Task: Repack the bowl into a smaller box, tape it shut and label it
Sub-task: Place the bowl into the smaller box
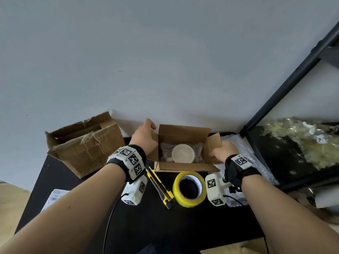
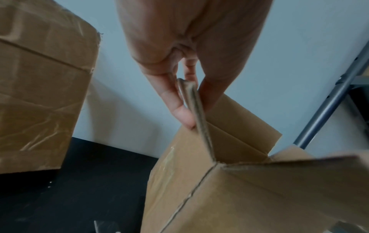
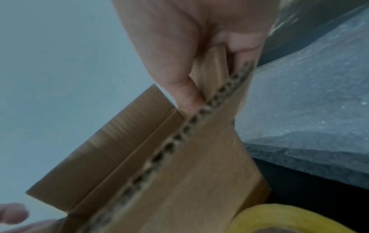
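Note:
The small cardboard box [image 1: 185, 166] stands open at the back of the black table, flaps raised. Inside lies the pale round bowl [image 1: 182, 153], bottom up, bedded in bubble wrap. My left hand [image 1: 146, 132] pinches the box's left flap; in the left wrist view its thumb and fingers [image 2: 179, 108] clamp the flap's edge [image 2: 196, 108]. My right hand [image 1: 220, 149] grips the right flap [image 1: 213, 142], and the right wrist view shows its thumb [image 3: 187, 94] pressed on the corrugated edge [image 3: 199, 115]. A yellow tape roll [image 1: 189, 188] lies in front of the box.
A larger, crumpled box [image 1: 86, 143] stands open at the left. A yellow utility knife [image 1: 159, 187] lies beside the tape, a printed label sheet [image 1: 55, 197] at the front left. Bubble wrap [image 1: 244, 149] lies at the right by a black shelf frame [image 1: 286, 85] holding bagged packing [image 1: 308, 140].

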Demonstrator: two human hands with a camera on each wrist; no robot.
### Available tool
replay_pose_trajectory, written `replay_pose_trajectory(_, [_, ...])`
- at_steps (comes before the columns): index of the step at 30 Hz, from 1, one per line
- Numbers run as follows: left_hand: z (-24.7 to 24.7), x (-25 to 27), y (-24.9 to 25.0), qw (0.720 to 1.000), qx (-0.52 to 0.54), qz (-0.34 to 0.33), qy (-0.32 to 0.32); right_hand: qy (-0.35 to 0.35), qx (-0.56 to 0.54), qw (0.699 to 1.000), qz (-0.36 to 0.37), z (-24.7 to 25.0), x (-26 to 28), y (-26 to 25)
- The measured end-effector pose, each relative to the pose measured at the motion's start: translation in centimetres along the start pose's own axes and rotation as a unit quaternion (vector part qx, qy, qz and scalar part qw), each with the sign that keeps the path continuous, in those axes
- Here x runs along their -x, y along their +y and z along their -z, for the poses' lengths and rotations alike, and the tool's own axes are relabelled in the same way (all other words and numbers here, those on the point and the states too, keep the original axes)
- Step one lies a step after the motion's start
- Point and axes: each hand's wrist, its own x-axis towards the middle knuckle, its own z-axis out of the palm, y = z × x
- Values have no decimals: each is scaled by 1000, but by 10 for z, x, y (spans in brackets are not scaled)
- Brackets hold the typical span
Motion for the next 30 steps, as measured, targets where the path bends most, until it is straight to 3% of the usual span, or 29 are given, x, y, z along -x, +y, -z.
replay_pose_trajectory(4, [2, 2, 1, 1000, -12, 0, -20, -6, -1, 1000, 4, 2, 4, -1])
replay_pose_trajectory(7, [6, 0, -4, 999, -18, 21, 16, -12, 7, 1000, 13, 0, 5, -6])
replay_pose_trajectory(10, [10, -1, -7, 999, -24, 25, 27, 53, 46, 997, 42, -3, 2, -7])
replay_pose_trajectory(13, [12, -2, -9, 999, -6, 43, -10, 105, 13, 993, 61, 3, 2, -8])
replay_pose_trajectory(16, [5, 1, -11, 995, 27, 69, -71, 103, -87, 991, -2, 8, 0, -4])
replay_pose_trajectory(19, [-3, 6, -13, 994, 43, 58, -80, 53, -305, 942, -132, 6, 4, 16])
replay_pose_trajectory(20, [-5, 8, -14, 995, 43, 54, -77, 16, -324, 932, -163, 4, 9, 26])
replay_pose_trajectory(24, [-8, 14, -20, 994, 71, 39, -79, -176, -178, 943, -221, -23, 36, 49])
replay_pose_trajectory(27, [-7, 18, -24, 992, 76, 22, -98, -187, -73, 961, -192, -51, 48, 42])
replay_pose_trajectory(30, [-5, 23, -27, 992, 49, 9, -114, -187, -44, 970, -151, -72, 44, 34])
